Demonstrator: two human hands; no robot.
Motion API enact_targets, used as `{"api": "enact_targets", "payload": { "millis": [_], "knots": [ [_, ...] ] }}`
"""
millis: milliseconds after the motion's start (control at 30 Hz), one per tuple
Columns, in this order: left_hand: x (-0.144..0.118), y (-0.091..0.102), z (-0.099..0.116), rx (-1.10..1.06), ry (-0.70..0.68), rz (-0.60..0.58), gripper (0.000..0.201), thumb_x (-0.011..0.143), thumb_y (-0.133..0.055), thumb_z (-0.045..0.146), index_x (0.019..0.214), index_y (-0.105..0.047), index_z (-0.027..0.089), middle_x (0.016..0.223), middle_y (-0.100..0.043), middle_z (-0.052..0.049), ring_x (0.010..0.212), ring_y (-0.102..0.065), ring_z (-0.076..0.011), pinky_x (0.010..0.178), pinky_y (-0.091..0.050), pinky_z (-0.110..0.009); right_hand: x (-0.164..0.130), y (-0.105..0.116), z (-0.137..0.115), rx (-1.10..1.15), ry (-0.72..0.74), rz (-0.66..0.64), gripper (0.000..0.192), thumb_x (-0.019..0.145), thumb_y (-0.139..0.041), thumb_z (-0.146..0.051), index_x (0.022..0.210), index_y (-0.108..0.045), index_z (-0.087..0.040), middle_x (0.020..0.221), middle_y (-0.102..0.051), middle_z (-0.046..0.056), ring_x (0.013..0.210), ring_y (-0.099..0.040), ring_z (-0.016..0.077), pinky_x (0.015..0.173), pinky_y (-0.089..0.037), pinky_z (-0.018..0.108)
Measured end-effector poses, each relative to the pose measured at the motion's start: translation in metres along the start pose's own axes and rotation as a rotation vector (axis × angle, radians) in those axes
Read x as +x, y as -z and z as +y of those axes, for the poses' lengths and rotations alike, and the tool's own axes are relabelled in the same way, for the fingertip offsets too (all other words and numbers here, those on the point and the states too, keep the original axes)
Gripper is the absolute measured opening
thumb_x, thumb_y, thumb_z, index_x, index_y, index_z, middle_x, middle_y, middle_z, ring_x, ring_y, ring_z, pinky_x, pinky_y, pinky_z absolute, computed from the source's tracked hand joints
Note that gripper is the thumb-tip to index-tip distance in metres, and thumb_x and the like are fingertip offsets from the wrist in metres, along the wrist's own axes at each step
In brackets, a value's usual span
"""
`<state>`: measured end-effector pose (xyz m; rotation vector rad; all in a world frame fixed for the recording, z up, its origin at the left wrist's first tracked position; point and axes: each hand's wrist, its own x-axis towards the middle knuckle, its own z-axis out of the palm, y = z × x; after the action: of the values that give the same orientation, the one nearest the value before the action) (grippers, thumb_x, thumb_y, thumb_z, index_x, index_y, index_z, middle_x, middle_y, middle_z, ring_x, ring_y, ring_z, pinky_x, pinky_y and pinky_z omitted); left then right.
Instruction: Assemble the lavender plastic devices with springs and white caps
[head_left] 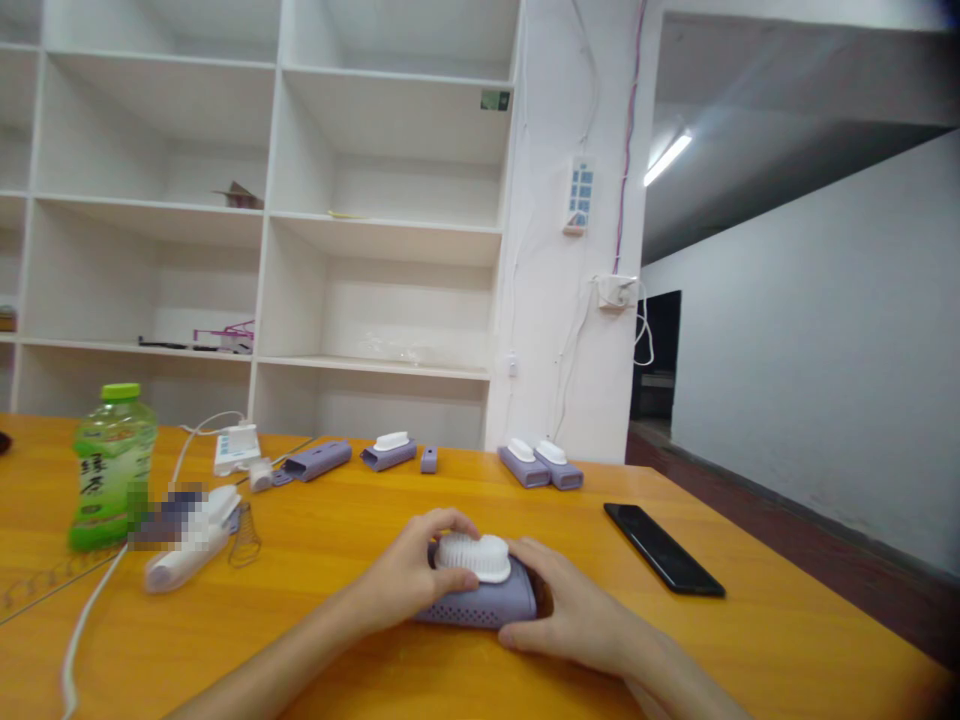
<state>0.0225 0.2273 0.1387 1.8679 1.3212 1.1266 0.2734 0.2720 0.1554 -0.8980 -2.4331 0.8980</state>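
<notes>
A lilac plastic device [484,603] with a white bristle head [474,555] lies on the orange wooden table [787,630] right in front of me. My left hand [415,572] grips its left end, fingers curled over the top by the bristles. My right hand [574,612] holds its right end, thumb along the lower front edge. Both hands press it against the tabletop.
Further lilac units [540,465] and loose parts [352,457] line the table's far side. A green drink bottle [111,466], a white handheld tool [191,548] with a cord, a small spring [245,540] and a white charger [237,447] sit left. A black phone [664,549] lies right. White shelves [262,215] stand behind.
</notes>
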Motion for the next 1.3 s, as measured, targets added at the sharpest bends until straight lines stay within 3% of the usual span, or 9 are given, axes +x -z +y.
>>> {"api": "enact_targets", "payload": {
  "millis": [133, 233, 300, 433, 600, 767, 900, 1067, 1300],
  "knots": [
    [-0.002, 0.003, 0.002, 0.044, -0.05, -0.034, 0.042, 0.076, -0.08, 0.034, 0.114, -0.066, 0.024, 0.116, -0.066, -0.002, 0.11, -0.056, -0.0246, 0.097, -0.041, -0.031, -0.002, 0.0, 0.004, -0.037, -0.004, -0.016, 0.079, 0.069, -0.083, -0.033, 0.14, -0.051, -0.028, 0.13, -0.059, 0.004, 0.117, -0.056, 0.026, 0.103, -0.044, 0.036],
    [-0.007, 0.008, 0.001, 0.045, -0.113, -0.068, 0.045, 0.081, -0.076, 0.038, 0.122, -0.061, 0.025, 0.122, -0.063, -0.003, 0.115, -0.055, -0.024, 0.101, -0.041, -0.032, -0.005, 0.001, 0.004, -0.134, 0.004, 0.004, 0.093, 0.069, -0.084, -0.043, 0.149, -0.04, -0.027, 0.147, -0.046, 0.008, 0.134, -0.044, 0.029, 0.115, -0.033, 0.041],
    [-0.011, 0.012, -0.003, 0.06, -0.138, -0.08, 0.051, 0.084, -0.073, 0.042, 0.129, -0.056, 0.026, 0.128, -0.059, -0.004, 0.119, -0.053, -0.024, 0.104, -0.04, -0.033, -0.006, 0.001, 0.001, -0.189, 0.04, 0.028, 0.089, 0.074, -0.08, -0.05, 0.15, -0.04, -0.027, 0.153, -0.04, 0.009, 0.14, -0.037, 0.0291, 0.119, -0.027, 0.043],
    [-0.016, 0.019, -0.014, 0.095, -0.096, -0.124, 0.064, 0.078, -0.077, 0.048, 0.131, -0.052, 0.024, 0.128, -0.058, -0.006, 0.117, -0.053, -0.0257, 0.104, -0.041, -0.036, 0.001, -0.009, -0.007, -0.14, 0.08, 0.16, 0.056, 0.09, -0.063, -0.052, 0.138, -0.056, -0.024, 0.142, -0.054, 0.011, 0.132, -0.048, 0.0271, 0.115, -0.033, 0.041],
    [-0.015, 0.016, -0.016, 0.043, -0.034, -0.145, 0.071, 0.069, -0.084, 0.051, 0.127, -0.056, 0.023, 0.121, -0.062, -0.004, 0.111, -0.056, -0.0261, 0.098, -0.045, -0.035, 0.013, -0.02, -0.011, 0.056, 0.017, 0.269, 0.034, 0.086, -0.07, -0.044, 0.112, -0.074, -0.023, 0.113, -0.072, 0.006, 0.107, -0.064, 0.0276, 0.1, -0.047, 0.04],
    [-0.017, 0.009, -0.011, 0.045, -0.003, -0.133, 0.068, 0.067, -0.084, 0.053, 0.123, -0.06, 0.023, 0.117, -0.063, -0.004, 0.108, -0.057, -0.0264, 0.096, -0.045, -0.035, 0.013, -0.016, -0.007, 0.227, -0.078, 0.253, 0.043, 0.07, -0.083, -0.041, 0.108, -0.077, -0.022, 0.11, -0.075, 0.004, 0.108, -0.064, 0.0325, 0.101, -0.046, 0.044],
    [-0.019, 0.007, -0.011, 0.051, 0.015, -0.12, 0.072, 0.066, -0.085, 0.054, 0.126, -0.06, 0.023, 0.12, -0.062, -0.005, 0.11, -0.056, -0.0274, 0.098, -0.044, -0.036, 0.01, -0.017, -0.006, 0.254, -0.086, 0.254, 0.041, 0.071, -0.083, -0.039, 0.107, -0.077, -0.021, 0.112, -0.075, 0.005, 0.11, -0.064, 0.0318, 0.105, -0.044, 0.045],
    [-0.017, 0.008, -0.011, 0.079, 0.014, -0.129, 0.072, 0.066, -0.084, 0.056, 0.125, -0.061, 0.023, 0.119, -0.063, -0.005, 0.109, -0.056, -0.0281, 0.096, -0.045, -0.036, 0.008, -0.021, -0.01, 0.289, -0.025, 0.294, 0.058, 0.076, -0.079, -0.033, 0.129, -0.06, -0.021, 0.108, -0.073, 0.006, 0.104, -0.067, 0.0262, 0.096, -0.049, 0.039],
    [-0.012, 0.005, -0.014, 0.085, 0.007, -0.103, 0.071, 0.064, -0.084, 0.057, 0.122, -0.063, 0.022, 0.115, -0.064, -0.005, 0.105, -0.057, -0.0276, 0.092, -0.045, -0.034, 0.008, -0.026, -0.014, 0.246, 0.019, 0.326, 0.037, 0.08, -0.075, -0.03, 0.113, -0.062, -0.02, 0.105, -0.072, 0.005, 0.102, -0.065, 0.0247, 0.09, -0.048, 0.034]
  ]
}}
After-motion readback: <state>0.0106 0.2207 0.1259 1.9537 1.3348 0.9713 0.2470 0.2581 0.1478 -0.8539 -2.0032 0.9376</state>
